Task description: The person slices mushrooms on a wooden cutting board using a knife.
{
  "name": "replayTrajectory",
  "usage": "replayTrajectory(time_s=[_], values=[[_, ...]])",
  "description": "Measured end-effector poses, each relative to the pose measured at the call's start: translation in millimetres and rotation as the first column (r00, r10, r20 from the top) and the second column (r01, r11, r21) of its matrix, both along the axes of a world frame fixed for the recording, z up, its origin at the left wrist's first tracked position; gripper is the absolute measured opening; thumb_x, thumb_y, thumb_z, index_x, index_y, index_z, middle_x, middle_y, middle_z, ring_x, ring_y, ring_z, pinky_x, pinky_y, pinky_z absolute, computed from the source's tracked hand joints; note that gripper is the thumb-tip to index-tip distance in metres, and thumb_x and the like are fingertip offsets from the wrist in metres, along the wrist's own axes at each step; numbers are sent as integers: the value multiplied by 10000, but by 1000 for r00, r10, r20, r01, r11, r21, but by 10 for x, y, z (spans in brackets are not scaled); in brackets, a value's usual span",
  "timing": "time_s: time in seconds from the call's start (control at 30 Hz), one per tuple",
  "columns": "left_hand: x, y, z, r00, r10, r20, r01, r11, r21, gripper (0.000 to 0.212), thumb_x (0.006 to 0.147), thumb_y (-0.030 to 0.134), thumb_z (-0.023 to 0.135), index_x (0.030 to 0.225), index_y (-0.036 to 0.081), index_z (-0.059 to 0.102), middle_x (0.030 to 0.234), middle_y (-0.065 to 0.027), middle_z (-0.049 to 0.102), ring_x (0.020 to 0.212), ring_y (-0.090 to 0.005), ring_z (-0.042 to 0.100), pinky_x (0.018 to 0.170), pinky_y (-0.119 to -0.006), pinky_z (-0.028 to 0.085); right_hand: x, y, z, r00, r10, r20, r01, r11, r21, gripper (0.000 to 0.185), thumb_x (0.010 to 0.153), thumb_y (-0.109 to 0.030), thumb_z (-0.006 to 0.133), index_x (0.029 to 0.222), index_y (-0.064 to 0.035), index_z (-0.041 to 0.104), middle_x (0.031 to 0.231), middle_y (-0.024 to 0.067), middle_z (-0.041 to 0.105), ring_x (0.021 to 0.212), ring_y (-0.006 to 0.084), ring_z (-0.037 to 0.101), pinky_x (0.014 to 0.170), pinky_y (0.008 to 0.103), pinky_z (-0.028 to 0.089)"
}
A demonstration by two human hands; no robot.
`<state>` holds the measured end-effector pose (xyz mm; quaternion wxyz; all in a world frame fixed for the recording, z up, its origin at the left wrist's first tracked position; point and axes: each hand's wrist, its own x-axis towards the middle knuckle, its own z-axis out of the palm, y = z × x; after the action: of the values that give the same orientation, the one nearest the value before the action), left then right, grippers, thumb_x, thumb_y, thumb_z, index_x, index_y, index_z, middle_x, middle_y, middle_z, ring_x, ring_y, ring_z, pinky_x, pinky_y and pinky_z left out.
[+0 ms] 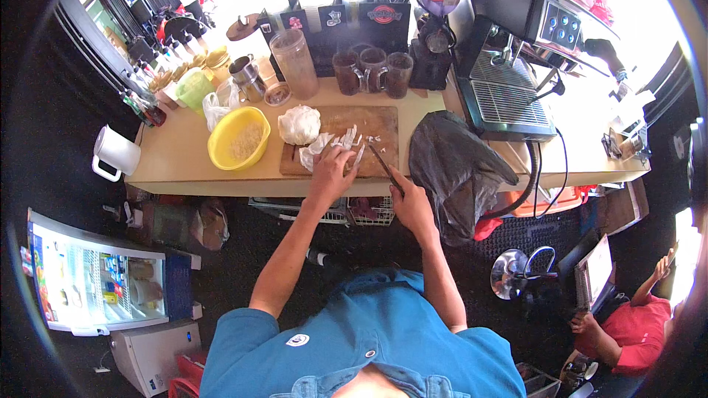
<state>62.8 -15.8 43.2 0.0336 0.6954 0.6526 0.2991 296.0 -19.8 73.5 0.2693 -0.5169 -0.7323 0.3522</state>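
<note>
My right hand (413, 207) grips the handle of a knife (381, 162), its blade pointing away to the left over a wooden cutting board (381, 119). With bent fingers, my left hand (332, 174) holds down white food strips (315, 150) near the board's front edge. One thin strip (359, 153) stands between that hand and the blade. Small cut bits (374, 139) lie just beyond the knife tip. Behind my left hand rests a pale, rounded lump of food (299, 125), its kind unclear. A yellow bowl (213, 149) with pale, crumbly food inside stands left of the board.
A black plastic bag (459, 166) hangs over the counter edge at right, below an espresso machine (514, 88). Glass mugs (373, 69) and a tall clear container (295, 63) line the back. A white pitcher (116, 152) stands far left. A person in red (636, 331) is at lower right.
</note>
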Motion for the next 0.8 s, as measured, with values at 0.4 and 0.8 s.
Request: replayTrajectory(time_s=[0.4, 0.8], values=[[267, 144, -201, 971, 17, -240, -29, 998, -49, 504, 956, 319, 671, 1376, 52, 587, 1374, -81, 531, 1300, -281, 503, 1038, -517, 422, -22, 184, -95, 997, -70, -45, 73, 995, 68, 426, 971, -73, 578, 1389, -136, 624, 1034, 315, 682, 1009, 489, 649, 824, 540, 539], [228, 132, -246, 984, -75, -165, 72, 997, -27, 464, 1004, 297, 604, 1410, 74, 578, 1429, -57, 553, 1355, -270, 473, 1038, -553, 409, 21, 104, 122, 998, -48, 34, 50, 996, -74, 467, 966, -75, 602, 1430, -121, 598, 1192, 304, 669, 1173, 455, 615, 948, 464, 521]])
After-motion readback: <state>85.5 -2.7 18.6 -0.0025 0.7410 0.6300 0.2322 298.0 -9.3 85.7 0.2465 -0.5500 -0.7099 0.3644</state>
